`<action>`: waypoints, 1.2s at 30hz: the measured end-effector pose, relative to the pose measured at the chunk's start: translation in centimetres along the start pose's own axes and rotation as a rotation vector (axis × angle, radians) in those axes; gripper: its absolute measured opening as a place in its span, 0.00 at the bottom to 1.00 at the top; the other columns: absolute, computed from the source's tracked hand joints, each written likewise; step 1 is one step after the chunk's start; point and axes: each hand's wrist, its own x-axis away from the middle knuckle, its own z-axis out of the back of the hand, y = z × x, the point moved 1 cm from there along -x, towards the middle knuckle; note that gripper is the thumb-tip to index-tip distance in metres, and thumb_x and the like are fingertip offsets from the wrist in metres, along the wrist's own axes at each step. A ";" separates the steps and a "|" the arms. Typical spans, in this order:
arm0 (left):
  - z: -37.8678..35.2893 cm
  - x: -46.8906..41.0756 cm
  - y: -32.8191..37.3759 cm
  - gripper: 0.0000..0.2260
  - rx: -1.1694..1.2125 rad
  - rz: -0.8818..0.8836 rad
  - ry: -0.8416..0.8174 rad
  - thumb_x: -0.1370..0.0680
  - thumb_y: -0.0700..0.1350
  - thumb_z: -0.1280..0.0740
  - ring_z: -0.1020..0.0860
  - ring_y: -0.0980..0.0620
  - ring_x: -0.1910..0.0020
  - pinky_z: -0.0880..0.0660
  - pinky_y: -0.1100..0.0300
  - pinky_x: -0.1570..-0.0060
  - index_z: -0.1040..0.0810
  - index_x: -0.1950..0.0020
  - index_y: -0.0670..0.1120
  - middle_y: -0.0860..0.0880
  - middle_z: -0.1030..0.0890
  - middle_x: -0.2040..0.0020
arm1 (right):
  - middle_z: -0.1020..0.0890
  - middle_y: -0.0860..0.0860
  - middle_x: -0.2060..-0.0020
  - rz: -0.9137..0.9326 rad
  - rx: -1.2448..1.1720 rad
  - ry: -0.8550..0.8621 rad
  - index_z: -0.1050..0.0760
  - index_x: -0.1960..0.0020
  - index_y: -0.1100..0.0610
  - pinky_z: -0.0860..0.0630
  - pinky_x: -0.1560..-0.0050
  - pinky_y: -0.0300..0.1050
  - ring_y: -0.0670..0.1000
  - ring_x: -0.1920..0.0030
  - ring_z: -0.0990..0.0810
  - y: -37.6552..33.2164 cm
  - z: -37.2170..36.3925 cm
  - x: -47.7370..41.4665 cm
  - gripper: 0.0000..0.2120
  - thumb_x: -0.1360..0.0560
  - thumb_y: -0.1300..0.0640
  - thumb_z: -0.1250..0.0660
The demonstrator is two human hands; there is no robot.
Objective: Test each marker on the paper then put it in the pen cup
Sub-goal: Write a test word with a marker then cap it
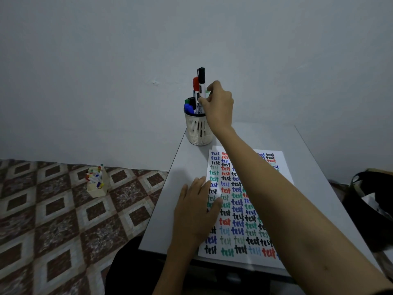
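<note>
Down at lower left, a small box of markers (97, 182) sits on the patterned floor (53, 220). On the tabletop (187, 167), the left hand (195, 209) lies spread flat on the paper (238, 260) edge. Upper centre, the right hand (219, 103) pinches a black-capped marker (201, 81) upright, its lower end at the rim of the mesh pen cup (198, 129).
</note>
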 end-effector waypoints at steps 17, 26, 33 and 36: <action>0.0 0.1 -0.1 0.36 0.003 -0.006 0.013 0.28 0.66 0.60 0.46 0.58 0.25 0.57 0.59 0.26 0.39 0.26 0.50 0.54 0.41 0.24 | 0.21 0.51 0.63 -0.085 -0.175 0.091 0.24 0.48 0.63 0.24 0.56 0.44 0.49 0.61 0.22 1.3 -0.5 1.3 0.10 0.27 0.62 0.28; 0.0 0.0 -0.2 0.36 0.010 -0.005 0.015 0.28 0.66 0.59 0.46 0.58 0.25 0.58 0.59 0.26 0.39 0.26 0.50 0.54 0.41 0.24 | 0.18 0.55 0.63 -0.141 -0.233 0.110 0.24 0.46 0.63 0.23 0.55 0.45 0.52 0.61 0.20 2.4 0.1 1.3 0.12 0.28 0.60 0.27; 0.1 0.0 -0.2 0.37 0.023 -0.005 0.011 0.28 0.67 0.59 0.46 0.58 0.25 0.59 0.61 0.27 0.39 0.25 0.50 0.54 0.41 0.24 | 0.21 0.50 0.65 -0.161 -0.248 0.084 0.24 0.47 0.61 0.26 0.60 0.41 0.47 0.63 0.22 2.9 1.0 1.7 0.11 0.26 0.56 0.29; 0.0 0.0 -0.3 0.37 0.032 -0.006 0.010 0.28 0.67 0.59 0.46 0.59 0.26 0.59 0.61 0.27 0.39 0.25 0.51 0.55 0.41 0.24 | 0.20 0.47 0.61 -0.205 -0.259 0.045 0.23 0.46 0.57 0.26 0.58 0.40 0.45 0.61 0.23 3.5 2.5 2.6 0.13 0.24 0.50 0.31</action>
